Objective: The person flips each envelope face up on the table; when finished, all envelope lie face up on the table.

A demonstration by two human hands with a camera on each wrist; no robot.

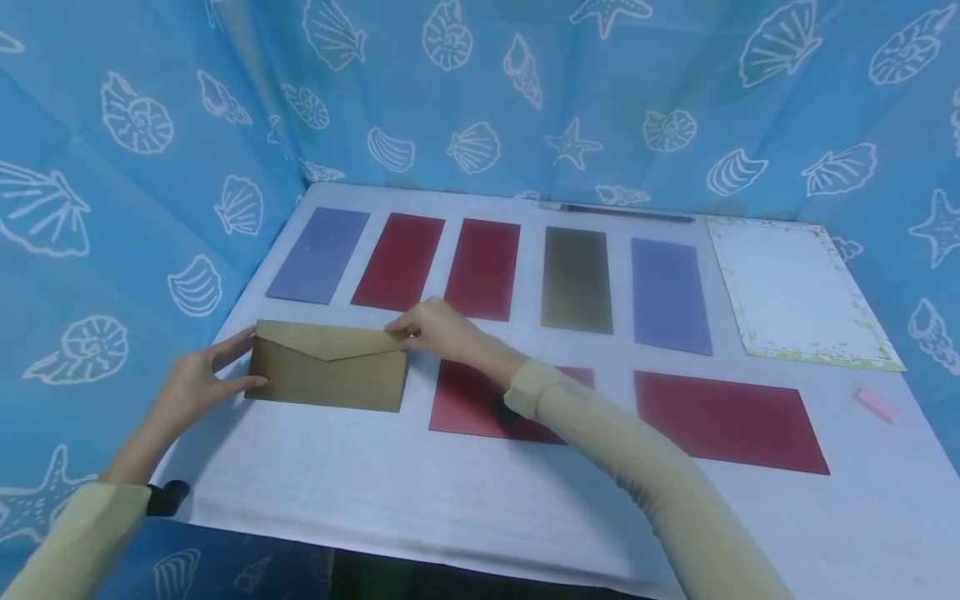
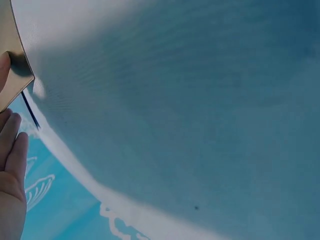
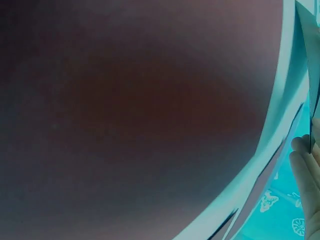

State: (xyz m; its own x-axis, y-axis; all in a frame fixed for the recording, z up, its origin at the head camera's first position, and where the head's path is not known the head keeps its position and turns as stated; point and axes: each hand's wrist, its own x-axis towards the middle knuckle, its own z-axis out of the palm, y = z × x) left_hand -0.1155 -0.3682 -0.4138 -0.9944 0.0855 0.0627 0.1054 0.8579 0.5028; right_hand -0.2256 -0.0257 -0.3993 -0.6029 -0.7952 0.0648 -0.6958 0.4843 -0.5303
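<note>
A gold envelope (image 1: 330,385) with a pointed flap stands at the left front of the table, its front tilted toward me. My left hand (image 1: 187,385) holds its left edge, thumb on the front and fingers at the back. At the top right corner, the right hand (image 1: 447,333) pinches the envelope by the flap. The left wrist view catches only a corner of the envelope (image 2: 11,37) with the thumb on it. On the right wrist view's border, the right fingers (image 3: 304,172) grip the envelope's edge (image 3: 312,60).
Behind lie two purple envelopes (image 1: 318,254) (image 1: 670,296), two red ones (image 1: 399,260) (image 1: 482,268) and a gold one (image 1: 577,279). Two more red envelopes (image 1: 472,408) (image 1: 731,421) lie in front. Bordered paper (image 1: 802,292), a pink eraser (image 1: 875,405) and a dark brush (image 1: 630,213) are around them.
</note>
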